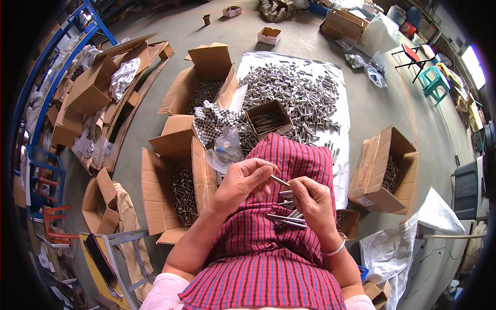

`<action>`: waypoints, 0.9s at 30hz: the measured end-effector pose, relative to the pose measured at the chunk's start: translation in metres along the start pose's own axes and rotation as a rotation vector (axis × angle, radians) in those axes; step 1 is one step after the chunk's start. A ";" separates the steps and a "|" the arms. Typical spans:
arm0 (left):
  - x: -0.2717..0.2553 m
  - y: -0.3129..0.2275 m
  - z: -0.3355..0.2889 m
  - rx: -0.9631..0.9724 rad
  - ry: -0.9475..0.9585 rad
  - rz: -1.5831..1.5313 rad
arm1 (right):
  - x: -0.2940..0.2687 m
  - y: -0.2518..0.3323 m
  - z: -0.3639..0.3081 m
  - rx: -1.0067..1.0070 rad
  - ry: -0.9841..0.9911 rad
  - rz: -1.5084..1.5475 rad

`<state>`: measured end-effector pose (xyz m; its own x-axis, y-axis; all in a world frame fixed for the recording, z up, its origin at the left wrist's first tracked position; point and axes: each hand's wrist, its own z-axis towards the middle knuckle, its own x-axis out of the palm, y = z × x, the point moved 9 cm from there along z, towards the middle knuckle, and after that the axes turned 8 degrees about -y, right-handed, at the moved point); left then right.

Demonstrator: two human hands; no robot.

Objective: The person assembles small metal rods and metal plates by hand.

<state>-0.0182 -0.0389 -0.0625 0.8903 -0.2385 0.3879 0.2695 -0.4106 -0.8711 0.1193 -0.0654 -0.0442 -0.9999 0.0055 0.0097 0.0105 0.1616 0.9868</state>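
Pallet: a wooden pallet (166, 50) bearing cardboard, at 10 o'clock from the held rod (280, 181).
Near carton: an open carton (153, 194) with small metal pieces inside, at 9 o'clock.
Far carton: a second open box (174, 95), also holding metal pieces, toward 11 o'clock.
Checked cloth: a black-and-white cloth (214, 120), bunched up at 10 o'clock.
Left hand: the person's left hand (240, 186) has its fingers curled and its thumb by the rod's 10 o'clock end; whether it grips cannot be told.
Small box: a brown box (284, 128) of thin rods at 12 o'clock, just beyond the knees.
Lap: loose rods (289, 221) at 6 o'clock, on red striped fabric (294, 155).
Pile: many short metal pieces (294, 82) strewn over a white sheet (341, 147), around 12 o'clock.
Right hand: the right hand (313, 201) pinches the held rod's 4 o'clock end between thumb and fingers.
Right carton: a tilted box (368, 173) with metal pieces, at 3 o'clock.
Stool: a green stool (435, 82), well apart at 2 o'clock.
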 end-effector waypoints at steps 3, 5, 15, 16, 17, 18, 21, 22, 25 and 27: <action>0.004 -0.004 0.000 0.039 0.001 -0.006 | -0.002 0.002 0.000 -0.070 -0.032 -0.050; 0.009 -0.012 -0.001 0.161 0.026 -0.038 | -0.003 0.004 0.000 -0.060 -0.027 -0.037; 0.003 0.000 0.005 0.070 -0.080 0.057 | -0.013 0.005 0.003 -0.129 -0.046 -0.136; 0.004 0.000 0.006 0.068 -0.072 0.039 | -0.014 0.003 0.004 -0.128 -0.050 -0.138; 0.005 0.001 0.007 0.065 -0.064 0.021 | -0.016 0.002 0.005 -0.129 -0.075 -0.105; 0.007 0.003 0.008 0.063 -0.059 0.020 | -0.019 0.002 0.005 -0.130 -0.101 -0.071; 0.012 0.004 0.007 0.088 -0.088 0.006 | -0.026 0.006 0.008 -0.143 -0.194 0.065; 0.014 0.004 0.006 0.098 -0.110 0.016 | -0.027 0.009 0.007 -0.157 -0.177 0.028; 0.016 0.009 0.006 0.076 -0.106 0.005 | -0.030 0.019 0.003 -0.243 -0.163 -0.080; 0.018 0.011 0.004 0.044 -0.080 -0.015 | -0.030 0.026 0.000 -0.302 -0.163 -0.150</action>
<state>0.0027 -0.0439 -0.0662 0.9122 -0.1607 0.3770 0.2972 -0.3739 -0.8785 0.1495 -0.0612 -0.0192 -0.9762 0.1648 -0.1408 -0.1623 -0.1256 0.9787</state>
